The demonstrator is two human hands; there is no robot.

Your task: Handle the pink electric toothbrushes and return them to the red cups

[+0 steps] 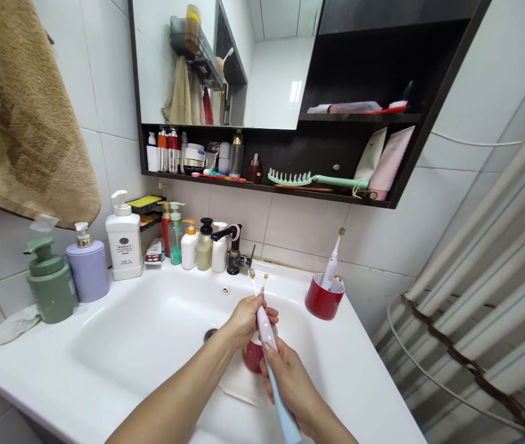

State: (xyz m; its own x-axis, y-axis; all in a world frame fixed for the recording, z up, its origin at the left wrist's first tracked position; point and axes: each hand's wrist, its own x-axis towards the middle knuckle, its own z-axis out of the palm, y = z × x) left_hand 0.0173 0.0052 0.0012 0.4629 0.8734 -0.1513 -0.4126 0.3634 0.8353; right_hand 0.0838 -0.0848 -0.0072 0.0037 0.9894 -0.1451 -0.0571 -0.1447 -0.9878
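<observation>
Over the white basin, my left hand (246,320) wraps around a pale pink electric toothbrush (266,328), whose bristle head rises at the top. My right hand (289,383) grips a light blue electric toothbrush handle (286,413) just below it, and a second small brush head (264,282) stands beside the first. I cannot tell which handle that head belongs to. A red cup (253,357) sits partly hidden beneath my hands, and I cannot tell whether either hand touches it. Another red cup (323,297) on the basin's right rim holds a white electric toothbrush (331,262).
A black faucet (232,250) stands behind the basin among several pump bottles (123,237). Above is a dark mirror cabinet (290,154) with shelves of toiletries and a green comb. A brown towel (21,123) hangs left; a striped shower curtain (488,277) hangs right.
</observation>
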